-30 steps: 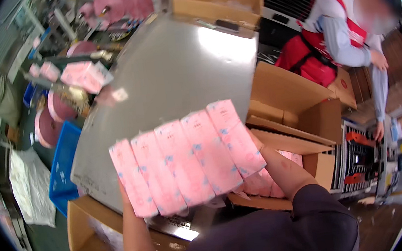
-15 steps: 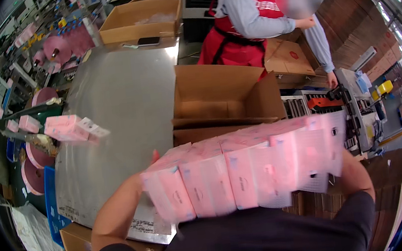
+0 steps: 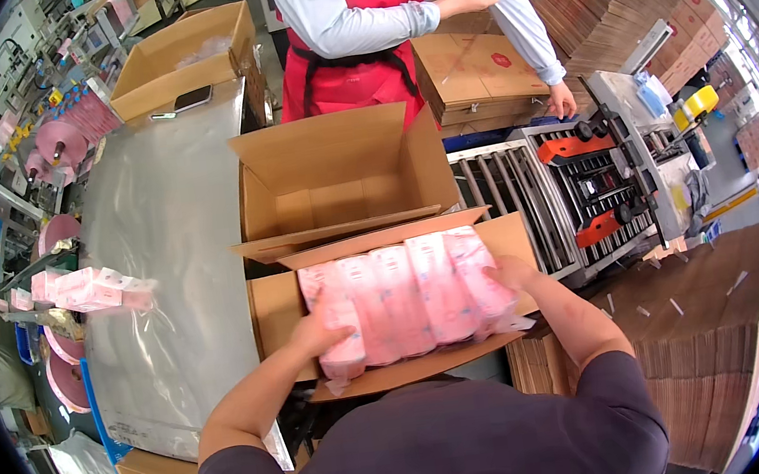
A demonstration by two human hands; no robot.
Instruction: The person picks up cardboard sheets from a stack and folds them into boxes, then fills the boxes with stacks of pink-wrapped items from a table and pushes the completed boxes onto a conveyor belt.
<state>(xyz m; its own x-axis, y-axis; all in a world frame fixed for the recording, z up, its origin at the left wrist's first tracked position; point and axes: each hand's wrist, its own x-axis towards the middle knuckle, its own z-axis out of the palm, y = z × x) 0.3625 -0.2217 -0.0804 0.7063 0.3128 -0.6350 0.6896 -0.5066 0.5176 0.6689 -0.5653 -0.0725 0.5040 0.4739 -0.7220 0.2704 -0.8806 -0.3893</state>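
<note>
Pink, film-wrapped packs (image 3: 392, 301), five abreast, stand in the mouth of the open carton (image 3: 278, 319) directly before you. Your left hand (image 3: 317, 331) is curled against the leftmost pack and your right hand (image 3: 510, 276) bears on the rightmost, so that the row is gripped between the two. The packs hide whatever lies beneath, and you cannot tell how much weight your hands carry.

Note the likely points of failure. (a) Your hold is at the ends only: slack pressure could let the middle packs sag out of line, while excess pressure could buckle the soft row. (b) The rightmost pack appears slanted, and a downward push there might wedge it against the side flap (image 3: 513, 245). (c) Loose film (image 3: 511, 323) juts from the lower right corner near the front flap (image 3: 431, 362), where it could snag or tear. (d) The rear flap (image 3: 380, 238) rises just behind the row; should it fold inward, it could be trapped under the packs. (e) A second carton (image 3: 332, 149) stands just beyond, and a hard shove could shift both.
</note>
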